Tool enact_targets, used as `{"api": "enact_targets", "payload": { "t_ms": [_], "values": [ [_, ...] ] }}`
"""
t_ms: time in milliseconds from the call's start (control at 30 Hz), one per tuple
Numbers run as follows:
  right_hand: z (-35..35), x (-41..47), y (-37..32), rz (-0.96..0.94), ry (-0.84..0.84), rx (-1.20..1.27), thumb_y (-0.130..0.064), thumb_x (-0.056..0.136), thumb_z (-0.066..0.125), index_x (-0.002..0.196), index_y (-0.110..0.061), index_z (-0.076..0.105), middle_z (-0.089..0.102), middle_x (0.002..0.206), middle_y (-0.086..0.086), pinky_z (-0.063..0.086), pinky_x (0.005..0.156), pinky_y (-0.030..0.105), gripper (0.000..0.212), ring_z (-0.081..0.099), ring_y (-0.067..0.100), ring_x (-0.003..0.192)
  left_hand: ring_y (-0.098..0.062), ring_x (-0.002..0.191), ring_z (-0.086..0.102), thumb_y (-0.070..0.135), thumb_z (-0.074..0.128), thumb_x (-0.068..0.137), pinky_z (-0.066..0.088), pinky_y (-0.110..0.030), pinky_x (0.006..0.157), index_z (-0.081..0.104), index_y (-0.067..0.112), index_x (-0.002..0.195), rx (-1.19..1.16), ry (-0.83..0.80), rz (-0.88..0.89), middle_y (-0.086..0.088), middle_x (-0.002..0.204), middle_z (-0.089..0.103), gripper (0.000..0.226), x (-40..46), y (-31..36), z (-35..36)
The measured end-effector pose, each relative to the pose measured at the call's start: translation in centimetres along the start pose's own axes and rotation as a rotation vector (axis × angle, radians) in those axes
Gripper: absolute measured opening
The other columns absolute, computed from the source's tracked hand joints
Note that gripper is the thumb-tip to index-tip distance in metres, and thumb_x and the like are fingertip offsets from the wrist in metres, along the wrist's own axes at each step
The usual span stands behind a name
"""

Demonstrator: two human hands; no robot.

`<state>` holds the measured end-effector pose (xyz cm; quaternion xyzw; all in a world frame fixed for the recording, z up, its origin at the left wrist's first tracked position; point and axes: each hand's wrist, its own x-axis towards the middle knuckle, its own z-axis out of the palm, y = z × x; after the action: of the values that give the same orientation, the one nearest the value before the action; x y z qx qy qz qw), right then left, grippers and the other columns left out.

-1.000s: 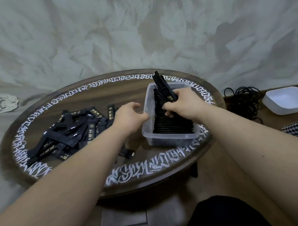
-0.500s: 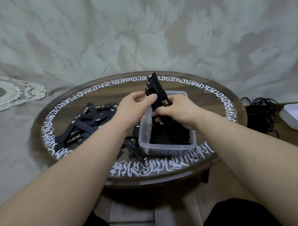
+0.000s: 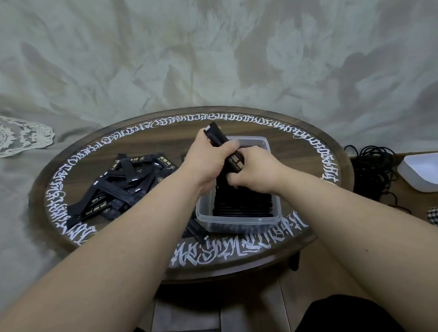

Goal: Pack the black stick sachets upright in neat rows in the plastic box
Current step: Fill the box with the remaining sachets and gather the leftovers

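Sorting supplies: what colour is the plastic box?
Clear, translucent plastic box; head view shows it best.

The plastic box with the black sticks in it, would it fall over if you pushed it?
Probably not. The plastic box looks low and wide and sits flat on the table, so it would likely slide instead. The packed sachets filling it probably add weight. Its thin clear walls might flex a little.

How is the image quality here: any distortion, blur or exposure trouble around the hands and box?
Head view: wide-angle bend curves the table rim and stretches the forearms; light is soft and dim; the black sachets in the box merge into one dark mass; the bundle held by both hands, left and right, reads slightly soft.
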<state>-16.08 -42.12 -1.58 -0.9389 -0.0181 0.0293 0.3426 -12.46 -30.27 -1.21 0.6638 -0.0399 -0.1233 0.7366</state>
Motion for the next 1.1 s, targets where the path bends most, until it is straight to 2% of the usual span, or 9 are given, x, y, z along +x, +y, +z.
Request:
{"api": "enact_targets", "payload": {
  "t_ms": [133, 300, 433, 500, 633, 733, 833, 1000, 1100],
  "values": [
    [0.1, -0.1, 0.6, -0.057, 0.070, -0.007, -0.023, 0.077, 0.063, 0.076, -0.025, 0.049, 0.059, 0.069, -0.005, 0.045, 0.057, 0.024, 0.015, 0.059, 0.014, 0.065, -0.024, 0.079, 0.061, 0.000, 0.060, 0.090, 0.052, -0.046, 0.085, 0.047, 0.008, 0.103, -0.125, 0.069, -0.025, -0.013, 0.091, 0.058, 0.020, 0.7, 0.1, -0.3],
    [-0.2, 0.0, 1.0, -0.063, 0.130, 0.203, -0.014, 0.085, 0.054, 0.094, -0.017, 0.053, 0.065, 0.070, -0.001, 0.056, 0.056, 0.028, 0.009, 0.069, 0.016, 0.056, -0.020, 0.098, 0.066, 0.017, 0.068, 0.088, 0.049, -0.039, 0.098, 0.042, 0.004, 0.136, -0.182, -0.010, -0.123, -0.012, 0.121, 0.064, 0.057, 0.7, -0.3, -0.8],
    [-0.6, 0.6, 0.3, -0.088, 0.138, 0.382, -0.013, 0.088, 0.058, 0.097, -0.011, 0.057, 0.068, 0.074, 0.005, 0.057, 0.055, 0.031, 0.009, 0.069, 0.022, 0.058, -0.015, 0.082, 0.066, 0.019, 0.056, 0.096, 0.051, -0.033, 0.079, 0.062, 0.014, 0.104, -0.151, -0.139, -0.167, -0.002, 0.094, 0.071, 0.012, 0.0, -0.4, -0.6],
    [-0.6, 1.0, 0.2, -0.130, 0.142, 0.318, -0.019, 0.088, 0.062, 0.094, -0.013, 0.060, 0.067, 0.076, -0.002, 0.054, 0.061, 0.026, 0.009, 0.068, 0.015, 0.062, -0.013, 0.072, 0.067, 0.014, 0.050, 0.098, 0.054, -0.030, 0.063, 0.063, 0.015, 0.096, -0.190, -0.144, -0.148, -0.001, 0.085, 0.072, 0.013, -0.2, -0.3, -0.5],
    [-0.4, 1.3, 0.2, -0.163, 0.167, 0.154, -0.032, 0.089, 0.062, 0.094, -0.022, 0.057, 0.058, 0.074, -0.015, 0.039, 0.060, 0.010, 0.012, 0.054, -0.001, 0.069, -0.013, 0.070, 0.069, 0.007, 0.048, 0.098, 0.056, -0.026, 0.058, 0.063, 0.012, 0.098, -0.246, -0.121, -0.095, -0.004, 0.086, 0.071, 0.016, -0.2, 0.2, -0.8],
    [0.0, 1.2, 0.4, -0.100, 0.105, 0.273, -0.039, 0.094, 0.051, 0.102, -0.018, 0.053, 0.062, 0.082, -0.004, 0.054, 0.071, 0.024, 0.022, 0.064, 0.016, 0.075, -0.019, 0.072, 0.069, 0.005, 0.045, 0.099, 0.057, -0.031, 0.058, 0.062, 0.008, 0.102, -0.254, -0.093, -0.062, -0.010, 0.090, 0.070, 0.017, -0.1, 0.4, -0.9],
    [-0.1, 0.8, 0.6, -0.070, 0.094, 0.243, -0.036, 0.099, 0.037, 0.115, -0.015, 0.053, 0.064, 0.107, 0.004, 0.045, 0.093, 0.039, 0.031, 0.058, 0.022, 0.102, -0.021, 0.075, 0.069, 0.003, 0.042, 0.099, 0.059, -0.035, 0.063, 0.062, 0.009, 0.095, -0.267, -0.067, -0.061, -0.010, 0.088, 0.071, 0.021, -0.1, 0.6, -1.1],
    [-0.9, 0.5, 1.0, -0.069, 0.260, 0.120, -0.027, 0.098, 0.041, 0.089, -0.019, 0.058, 0.062, 0.083, -0.004, 0.032, 0.067, 0.026, 0.022, 0.056, 0.015, 0.081, -0.015, 0.078, 0.067, 0.002, 0.046, 0.097, 0.057, -0.037, 0.072, 0.057, 0.009, 0.093, -0.220, 0.013, -0.051, -0.008, 0.088, 0.068, 0.014, -0.6, 0.6, -0.7],
    [-2.0, 0.4, 1.8, 0.014, 0.428, 0.153, -0.029, 0.097, 0.042, 0.081, -0.014, 0.054, 0.057, 0.074, -0.001, 0.032, 0.065, 0.030, 0.026, 0.053, 0.022, 0.080, -0.013, 0.074, 0.064, 0.005, 0.060, 0.090, 0.055, -0.032, 0.070, 0.062, 0.016, 0.088, 0.212, -0.013, 0.085, -0.001, 0.081, 0.068, 0.012, -0.9, 0.3, -1.2]
  ]
}}
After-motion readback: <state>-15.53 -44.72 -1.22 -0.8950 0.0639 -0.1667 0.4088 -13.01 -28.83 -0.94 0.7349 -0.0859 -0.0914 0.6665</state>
